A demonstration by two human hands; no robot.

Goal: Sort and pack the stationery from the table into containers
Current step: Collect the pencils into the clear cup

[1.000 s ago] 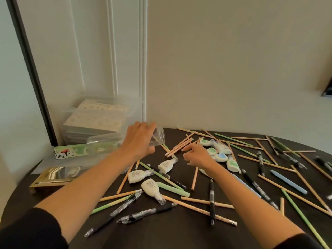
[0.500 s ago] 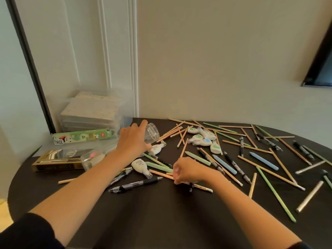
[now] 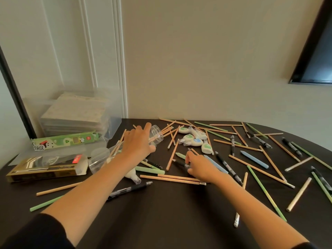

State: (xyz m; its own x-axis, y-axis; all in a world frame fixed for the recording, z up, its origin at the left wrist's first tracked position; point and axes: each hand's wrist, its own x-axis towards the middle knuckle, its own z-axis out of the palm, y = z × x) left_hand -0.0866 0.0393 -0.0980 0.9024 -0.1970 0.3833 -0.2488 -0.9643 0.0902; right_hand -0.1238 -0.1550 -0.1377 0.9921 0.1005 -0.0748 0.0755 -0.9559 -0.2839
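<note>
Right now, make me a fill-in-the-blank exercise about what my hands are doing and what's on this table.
1. The left hand holds a clear jar turned on its ___.
2. The fingers of the right hand pinch a ___ pen.
3. The box printed TAGE is mostly ___.
Missing words: side; black; green.

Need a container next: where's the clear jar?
Head view, left of centre: the clear jar sits tilted in the left hand, left of the correction tapes.
</note>
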